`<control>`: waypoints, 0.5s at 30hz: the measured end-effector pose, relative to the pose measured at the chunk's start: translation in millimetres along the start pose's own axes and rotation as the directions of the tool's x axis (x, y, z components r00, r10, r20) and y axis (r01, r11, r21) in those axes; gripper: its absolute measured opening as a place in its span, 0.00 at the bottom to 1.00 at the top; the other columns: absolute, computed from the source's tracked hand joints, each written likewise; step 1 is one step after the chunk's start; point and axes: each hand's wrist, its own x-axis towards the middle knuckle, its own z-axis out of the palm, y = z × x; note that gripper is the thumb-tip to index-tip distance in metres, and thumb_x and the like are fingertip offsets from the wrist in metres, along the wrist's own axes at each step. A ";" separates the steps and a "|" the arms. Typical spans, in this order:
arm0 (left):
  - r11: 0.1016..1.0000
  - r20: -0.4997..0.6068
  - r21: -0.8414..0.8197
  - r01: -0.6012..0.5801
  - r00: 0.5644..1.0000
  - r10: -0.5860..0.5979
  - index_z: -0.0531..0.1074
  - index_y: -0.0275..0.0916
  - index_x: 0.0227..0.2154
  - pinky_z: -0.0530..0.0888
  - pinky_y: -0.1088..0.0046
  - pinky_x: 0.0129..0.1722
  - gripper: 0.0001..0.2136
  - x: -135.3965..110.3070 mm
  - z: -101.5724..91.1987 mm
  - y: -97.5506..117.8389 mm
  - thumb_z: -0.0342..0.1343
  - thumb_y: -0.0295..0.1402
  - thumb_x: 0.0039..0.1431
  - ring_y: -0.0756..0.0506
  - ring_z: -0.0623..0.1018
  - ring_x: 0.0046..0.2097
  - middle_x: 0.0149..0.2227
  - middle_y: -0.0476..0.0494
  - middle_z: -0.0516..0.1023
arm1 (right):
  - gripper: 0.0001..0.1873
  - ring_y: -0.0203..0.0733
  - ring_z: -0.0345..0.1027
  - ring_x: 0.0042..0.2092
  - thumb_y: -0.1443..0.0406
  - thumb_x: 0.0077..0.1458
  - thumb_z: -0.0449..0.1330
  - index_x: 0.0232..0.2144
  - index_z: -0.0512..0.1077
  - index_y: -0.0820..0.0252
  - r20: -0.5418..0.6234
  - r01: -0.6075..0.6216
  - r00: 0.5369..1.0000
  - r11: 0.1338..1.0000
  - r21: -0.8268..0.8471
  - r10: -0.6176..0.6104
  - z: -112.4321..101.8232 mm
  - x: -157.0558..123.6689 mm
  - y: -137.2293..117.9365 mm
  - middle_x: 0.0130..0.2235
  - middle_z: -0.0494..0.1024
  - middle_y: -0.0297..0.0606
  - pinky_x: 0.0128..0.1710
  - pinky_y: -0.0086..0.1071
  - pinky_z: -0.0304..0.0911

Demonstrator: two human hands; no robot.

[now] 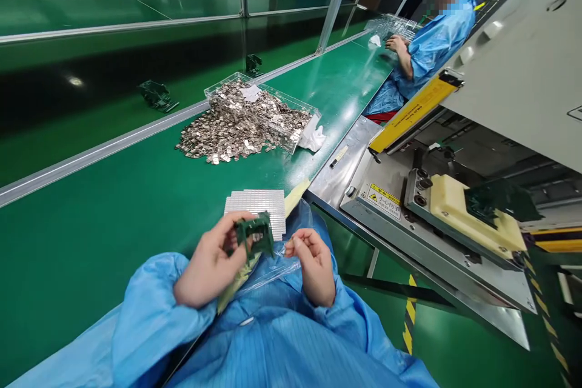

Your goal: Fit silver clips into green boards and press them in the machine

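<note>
My left hand (pixel 205 267) grips a dark green, open-framed plastic part (pixel 259 231) above my lap, thumb and fingers on its left side. Just to the right, my right hand (pixel 314 264) is closed in a pinch; whatever small thing is between its fingertips is too small to name. Under both hands lies a clear plastic bag (pixel 277 273) across my blue gown. Behind the green part, rows of small silvery pieces (pixel 254 199) are laid out as a flat block at the bench edge, beside a yellowish strip (pixel 296 193).
A heap of small metal pieces (pixel 213 140) spills from a tilted clear tray (pixel 313 118) on the green bench (pixel 113 218). On the right stands a machine with a cream fixture (pixel 448 200) and yellow guard (pixel 411 112). A co-worker (pixel 439 42) sits farther along.
</note>
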 end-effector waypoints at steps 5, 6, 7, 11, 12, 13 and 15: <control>0.988 -0.083 -0.119 -0.103 0.992 0.093 0.63 0.37 0.44 0.72 0.74 0.37 0.18 52.2 16.1 -9.1 0.57 0.33 0.50 0.47 0.75 0.37 0.34 0.47 0.75 | 0.24 0.36 0.66 0.28 0.46 0.53 0.57 0.27 0.73 0.61 0.174 0.028 0.985 0.996 -0.083 -0.013 -13.4 33.2 27.4 0.25 0.74 0.35 0.32 0.31 0.63; 0.986 -0.078 -0.120 -0.117 0.991 0.108 0.63 0.36 0.44 0.72 0.74 0.36 0.18 58.4 21.5 -13.1 0.57 0.33 0.50 0.48 0.75 0.36 0.34 0.47 0.74 | 0.24 0.37 0.66 0.28 0.46 0.53 0.57 0.26 0.73 0.60 0.218 0.045 0.976 0.996 -0.072 -0.028 -11.4 36.2 29.6 0.25 0.74 0.35 0.32 0.31 0.63; 0.985 -0.074 -0.111 -0.131 0.990 0.124 0.63 0.36 0.44 0.72 0.75 0.35 0.18 62.5 26.3 -17.4 0.57 0.32 0.50 0.48 0.75 0.35 0.33 0.47 0.74 | 0.23 0.36 0.66 0.27 0.46 0.52 0.58 0.26 0.73 0.60 0.237 0.058 0.971 0.996 -0.063 -0.042 -9.0 37.7 31.1 0.24 0.74 0.34 0.31 0.31 0.64; 0.987 -0.073 0.026 -0.160 0.984 0.161 0.64 0.38 0.47 0.69 0.77 0.31 0.18 63.9 34.9 -31.5 0.55 0.29 0.52 0.50 0.72 0.31 0.31 0.50 0.72 | 0.21 0.36 0.65 0.25 0.48 0.53 0.59 0.25 0.72 0.59 0.188 0.093 0.979 0.994 -0.055 -0.081 -0.4 34.7 36.8 0.23 0.72 0.33 0.28 0.30 0.63; 0.985 -0.068 0.059 -0.162 0.984 0.166 0.65 0.39 0.48 0.68 0.78 0.30 0.18 62.5 34.6 -33.2 0.55 0.28 0.52 0.51 0.71 0.30 0.30 0.50 0.72 | 0.21 0.36 0.64 0.25 0.48 0.54 0.58 0.25 0.72 0.59 0.169 0.113 0.980 0.992 -0.053 -0.102 0.7 33.4 38.9 0.22 0.72 0.33 0.28 0.30 0.63; 0.983 -0.063 0.082 -0.162 0.984 0.167 0.66 0.39 0.48 0.68 0.78 0.29 0.19 61.1 34.0 -34.0 0.55 0.28 0.52 0.51 0.71 0.30 0.30 0.50 0.72 | 0.21 0.36 0.64 0.26 0.48 0.54 0.57 0.25 0.71 0.59 0.152 0.138 0.980 0.989 -0.056 -0.128 1.4 32.3 41.3 0.22 0.72 0.33 0.28 0.30 0.63; 0.982 -0.057 0.098 -0.161 0.984 0.167 0.66 0.40 0.48 0.69 0.78 0.29 0.19 59.3 32.5 -34.3 0.55 0.27 0.51 0.50 0.72 0.30 0.30 0.50 0.73 | 0.21 0.37 0.64 0.26 0.48 0.56 0.54 0.25 0.71 0.59 0.131 0.194 0.975 0.977 -0.084 -0.182 1.4 31.0 46.5 0.22 0.71 0.33 0.29 0.30 0.62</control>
